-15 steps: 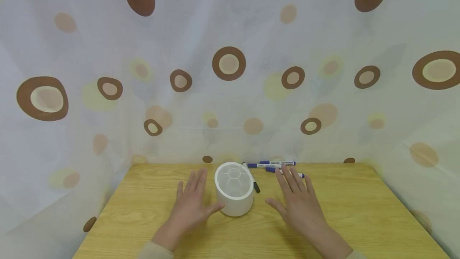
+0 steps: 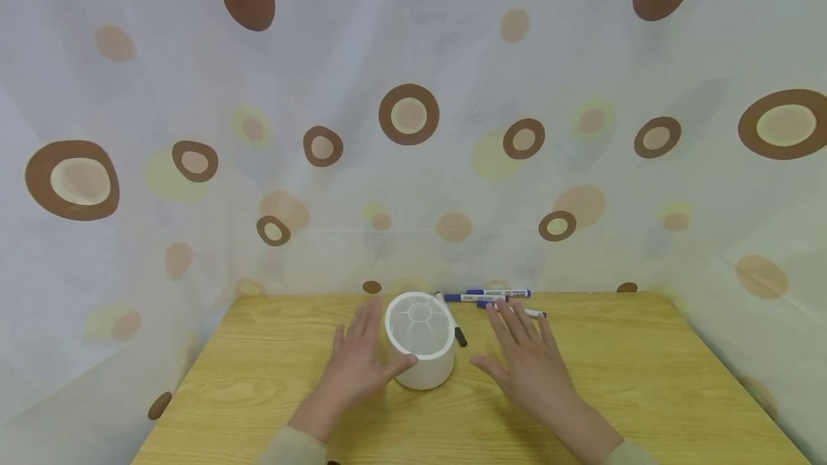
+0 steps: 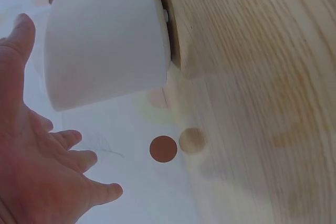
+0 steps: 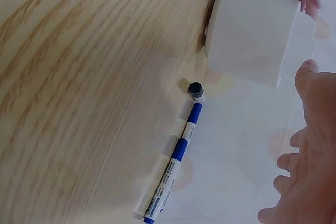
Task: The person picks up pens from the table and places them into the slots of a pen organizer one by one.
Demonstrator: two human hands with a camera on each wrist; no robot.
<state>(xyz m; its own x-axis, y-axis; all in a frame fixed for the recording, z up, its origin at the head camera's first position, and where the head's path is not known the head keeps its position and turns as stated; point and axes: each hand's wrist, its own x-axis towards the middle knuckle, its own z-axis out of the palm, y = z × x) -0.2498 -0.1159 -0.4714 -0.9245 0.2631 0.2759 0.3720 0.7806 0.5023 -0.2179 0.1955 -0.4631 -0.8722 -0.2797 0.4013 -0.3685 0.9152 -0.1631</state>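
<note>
A white round container [image 2: 423, 372] stands on the wooden table, a spoked disc pattern showing on its top. My left hand [image 2: 358, 368] hovers just left of it, fingers spread; in the head view the thumb overlaps the container's front rim. From the left wrist view, the hand [image 3: 47, 166] is beside the smooth white wall of the container [image 3: 107, 40], palm facing it. To the right of the container, my right hand [image 2: 533, 372] is held with fingers extended and thumb pointing toward it. The right wrist view shows that hand [image 4: 315, 166] holding nothing.
Blue-capped markers [image 2: 497, 293] lie at the table's back edge, partly behind the right fingertips. A black-capped marker [image 2: 460, 336] lies close to the container's right side. A spotted curtain [image 2: 413, 185] rises behind the wooden table [image 2: 258, 364] and along both sides.
My left hand has moved right, closer to the container, and its thumb now overlaps the rim. My right hand has shifted slightly left. The container and markers stay put.
</note>
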